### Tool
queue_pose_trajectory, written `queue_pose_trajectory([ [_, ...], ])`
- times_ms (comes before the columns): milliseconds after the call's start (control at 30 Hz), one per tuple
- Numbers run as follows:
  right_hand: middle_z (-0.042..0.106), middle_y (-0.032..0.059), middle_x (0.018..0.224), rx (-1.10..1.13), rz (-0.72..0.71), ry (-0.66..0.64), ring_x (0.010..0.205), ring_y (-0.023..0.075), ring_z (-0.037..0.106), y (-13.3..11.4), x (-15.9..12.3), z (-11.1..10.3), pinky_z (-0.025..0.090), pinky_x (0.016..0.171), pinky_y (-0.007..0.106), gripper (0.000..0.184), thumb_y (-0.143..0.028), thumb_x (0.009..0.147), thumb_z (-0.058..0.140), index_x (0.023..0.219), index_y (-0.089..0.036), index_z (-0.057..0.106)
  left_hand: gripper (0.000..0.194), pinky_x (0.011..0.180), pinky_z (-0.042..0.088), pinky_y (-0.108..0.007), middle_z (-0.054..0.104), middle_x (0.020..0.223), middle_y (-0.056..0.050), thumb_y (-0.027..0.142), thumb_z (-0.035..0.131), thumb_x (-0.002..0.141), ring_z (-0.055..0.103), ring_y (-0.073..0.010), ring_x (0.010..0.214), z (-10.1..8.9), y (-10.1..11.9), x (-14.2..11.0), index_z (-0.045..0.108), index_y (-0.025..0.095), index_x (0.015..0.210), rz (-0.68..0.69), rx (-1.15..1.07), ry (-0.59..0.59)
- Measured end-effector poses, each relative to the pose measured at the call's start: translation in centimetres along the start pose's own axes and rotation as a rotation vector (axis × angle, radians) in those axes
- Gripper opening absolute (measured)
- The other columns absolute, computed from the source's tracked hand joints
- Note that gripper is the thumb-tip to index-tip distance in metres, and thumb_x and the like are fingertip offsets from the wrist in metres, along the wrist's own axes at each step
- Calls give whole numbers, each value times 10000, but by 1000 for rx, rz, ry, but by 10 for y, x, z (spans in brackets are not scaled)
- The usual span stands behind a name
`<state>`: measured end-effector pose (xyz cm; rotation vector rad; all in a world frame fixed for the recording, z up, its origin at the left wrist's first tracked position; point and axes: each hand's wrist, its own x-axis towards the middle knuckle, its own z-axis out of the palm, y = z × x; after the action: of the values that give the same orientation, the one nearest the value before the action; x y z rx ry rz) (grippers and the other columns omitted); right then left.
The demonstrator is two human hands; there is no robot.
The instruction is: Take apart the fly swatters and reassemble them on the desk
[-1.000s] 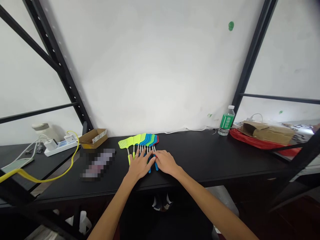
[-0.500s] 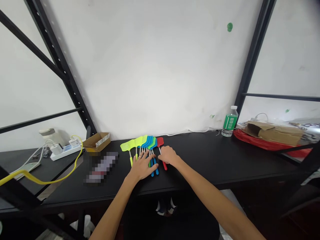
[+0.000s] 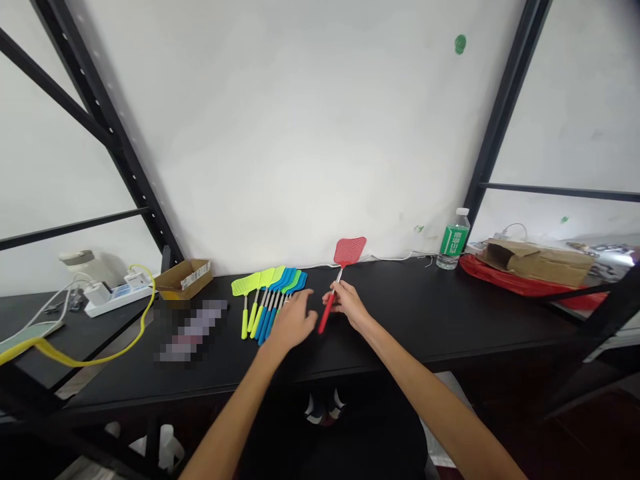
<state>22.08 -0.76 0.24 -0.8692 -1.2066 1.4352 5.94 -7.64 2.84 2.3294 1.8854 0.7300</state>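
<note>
A red fly swatter point(image 3: 350, 251) is raised off the black table, its head tilted up toward the wall. My right hand point(image 3: 347, 303) is closed around its lower shaft, near the red handle. My left hand point(image 3: 295, 321) hovers over the right end of a row of fly swatters, fingers apart, and covers some handles. In that row lie several yellow-green swatters point(image 3: 243, 285) at the left, then several blue swatters point(image 3: 280, 279). A green swatter point(image 3: 292, 281) shows among the blue heads.
An open cardboard box point(image 3: 185, 279) and a pixelated item point(image 3: 195, 330) lie to the left. Beyond them are a white power strip point(image 3: 120, 297) and a yellow cable point(image 3: 145, 323). A water bottle point(image 3: 454, 240) stands at the right, beside flattened cardboard point(image 3: 540, 262) on a red bag point(image 3: 480, 275).
My right hand has lifted the red swatter off the table, its head now higher and farther right. My left hand has moved right, uncovering most handles in the row.
</note>
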Motion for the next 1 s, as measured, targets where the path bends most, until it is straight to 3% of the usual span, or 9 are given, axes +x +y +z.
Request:
queue_pose_trajectory([
  [200,606,-6,665,228,-213,189,593,119,559,-10,10,10,448,574,244,386,-568,763,645,770,-191,562,463,795,478,-385,685,1098,-160,217,364,913,671,-308,982,36,72,19,319,171,1371,-205,-168,37],
  [367,286,-122,460,512,-88,332,377,57,263,-34,4,7,270,373,199,439,-567,788,664,713,-233,388,269,742,464,-394,691,957,-170,307,430,908,675,-339,897,53,81,15,511,172,1126,-243,-6,28],
  [467,141,-145,444,497,-37,355,370,52,96,-42,-3,5,107,330,201,511,-588,784,672,695,-244,305,137,667,431,-331,663,817,-108,314,476,874,659,-286,809,54,82,10,556,204,871,-198,-171,11],
  [533,127,-148,444,480,-14,318,376,48,78,-45,-6,-1,85,327,197,543,-590,773,692,691,-245,280,185,563,366,-269,553,643,-33,317,517,840,579,-187,618,50,83,9,473,209,697,-189,-433,-98],
  [633,116,-149,447,510,34,211,381,44,64,-52,-2,-19,86,320,186,536,-561,791,700,679,-239,286,343,432,178,-210,297,534,82,414,592,802,261,-62,415,40,84,4,336,224,675,-279,-946,-454],
  [700,94,-147,454,548,61,144,379,44,57,-59,5,-37,95,315,176,496,-512,828,688,673,-233,307,417,417,86,-195,232,552,115,474,649,761,134,-41,415,34,86,-1,309,236,728,-366,-1200,-640],
  [800,81,-139,466,630,61,141,370,44,56,-70,16,-68,100,309,158,453,-416,898,632,658,-225,298,404,412,58,-185,251,570,119,470,661,746,113,-35,419,30,85,-8,331,241,787,-419,-1305,-749],
  [900,120,-125,472,686,72,188,358,47,81,-78,17,-96,110,309,143,366,-302,965,506,665,-218,314,237,405,172,-180,400,626,81,387,559,803,269,-50,417,31,76,-7,434,236,936,-416,-1119,-615],
  [1000,258,-96,506,615,193,99,359,44,172,-75,8,-108,130,318,134,265,-292,981,402,733,-202,414,428,608,448,-252,612,918,-55,256,496,810,586,-146,703,31,58,5,462,191,1231,-294,-658,-265],
])
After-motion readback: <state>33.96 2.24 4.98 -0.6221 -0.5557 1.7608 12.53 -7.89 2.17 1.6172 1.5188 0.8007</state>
